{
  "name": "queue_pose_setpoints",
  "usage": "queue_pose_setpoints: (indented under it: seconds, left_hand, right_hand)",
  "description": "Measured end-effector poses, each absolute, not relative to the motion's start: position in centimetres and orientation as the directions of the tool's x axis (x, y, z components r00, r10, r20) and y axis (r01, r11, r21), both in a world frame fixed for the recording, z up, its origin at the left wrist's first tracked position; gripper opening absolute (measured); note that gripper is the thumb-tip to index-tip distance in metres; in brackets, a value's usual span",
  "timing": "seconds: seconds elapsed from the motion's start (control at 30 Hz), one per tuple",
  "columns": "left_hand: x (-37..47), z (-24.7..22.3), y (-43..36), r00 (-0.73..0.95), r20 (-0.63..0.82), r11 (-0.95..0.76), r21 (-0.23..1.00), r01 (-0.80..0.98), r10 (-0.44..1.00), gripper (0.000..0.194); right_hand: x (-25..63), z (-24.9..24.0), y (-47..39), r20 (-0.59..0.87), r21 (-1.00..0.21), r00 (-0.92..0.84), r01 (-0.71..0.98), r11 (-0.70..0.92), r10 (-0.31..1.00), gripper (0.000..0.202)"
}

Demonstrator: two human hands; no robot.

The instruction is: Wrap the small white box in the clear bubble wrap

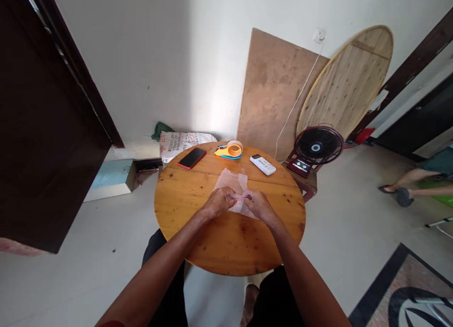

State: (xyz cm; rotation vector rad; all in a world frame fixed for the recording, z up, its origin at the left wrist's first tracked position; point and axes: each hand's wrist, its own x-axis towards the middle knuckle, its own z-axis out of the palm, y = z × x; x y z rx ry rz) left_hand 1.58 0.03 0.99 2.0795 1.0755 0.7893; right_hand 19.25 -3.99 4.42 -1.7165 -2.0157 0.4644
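Note:
A sheet of pinkish bubble wrap (227, 180) lies on the round wooden table (233, 247), partly under my hands. My left hand (222, 200) pinches the wrap's bunched middle from the left. From the other side, my right hand (257, 203) pinches the same fold, its fingertips close to those of the left. A pale translucent strip (242, 180) sticks up from the wrap just beyond my right fingers. Whether something is wrapped inside the fold cannot be made out.
Along the table's far side lie a red-edged phone (192, 158), an orange tape dispenser (230, 150) and a white remote control (263, 164). A fan (316, 147) stands on a stool at the right. Boards (276, 81) lean against the wall. Another person's legs (406, 180) show at far right.

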Motion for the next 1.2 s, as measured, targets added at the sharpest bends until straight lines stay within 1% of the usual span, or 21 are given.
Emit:
queue_pose_setpoints:
  seconds: [0.2, 0.33, 0.53, 0.67, 0.8, 0.87, 0.97, 1.03, 1.1, 1.2]
  left_hand:
    - [1.1, 1.0, -1.0, 0.542, 0.209, -0.464, 0.796, 0.389, 0.814, 0.013]
    - [1.0, 0.8, -1.4, 0.546, 0.228, -0.461, 0.82, 0.338, 0.806, 0.013]
    - [1.4, 0.4, -1.6, 0.541, 0.227, -0.411, 0.877, 0.247, 0.81, 0.012]
    - [1.6, 0.1, -1.8, 0.497, 0.233, -0.394, 0.885, 0.249, 0.836, 0.009]
    - [1.6, -0.1, -1.9, 0.5, 0.243, -0.399, 0.888, 0.231, 0.831, 0.009]
    - [1.7, -0.1, -1.8, 0.496, 0.239, -0.397, 0.886, 0.239, 0.835, 0.009]
    - [1.9, -0.3, -1.5, 0.485, 0.192, -0.363, 0.885, 0.29, 0.853, 0.009]
    - [2.0, -0.3, -1.3, 0.482, 0.153, -0.34, 0.881, 0.328, 0.863, 0.013]
    - [2.1, -0.3, -1.1, 0.481, 0.13, -0.328, 0.876, 0.354, 0.867, 0.015]
    - [2.2, -0.3, -1.1, 0.467, 0.123, -0.312, 0.882, 0.353, 0.876, 0.013]
  right_hand:
    - [18.9, 4.8, -6.1, 0.084, -0.512, -0.164, 0.839, 0.184, 0.983, 0.014]
    - [18.9, 4.9, -6.9, 0.125, -0.543, -0.192, 0.808, 0.229, 0.973, 0.015]
    - [19.0, 4.6, -7.0, 0.143, -0.557, -0.143, 0.806, 0.199, 0.979, 0.017]
    - [18.7, 4.1, -7.2, 0.157, -0.562, -0.077, 0.813, 0.154, 0.985, 0.017]
    - [18.5, 3.8, -7.4, 0.178, -0.535, -0.071, 0.83, 0.157, 0.981, 0.017]
    - [18.6, 3.8, -7.3, 0.166, -0.506, -0.065, 0.851, 0.141, 0.984, 0.017]
    - [19.2, 3.9, -7.3, 0.129, -0.469, -0.045, 0.878, 0.101, 0.991, 0.017]
    - [19.7, 3.7, -7.2, 0.135, -0.505, -0.035, 0.858, 0.099, 0.99, 0.017]
    - [20.0, 3.1, -7.2, 0.122, -0.609, -0.027, 0.787, 0.097, 0.992, 0.021]
    - [20.2, 1.8, -7.1, 0.06, -0.773, 0.005, 0.633, 0.044, 0.998, 0.034]
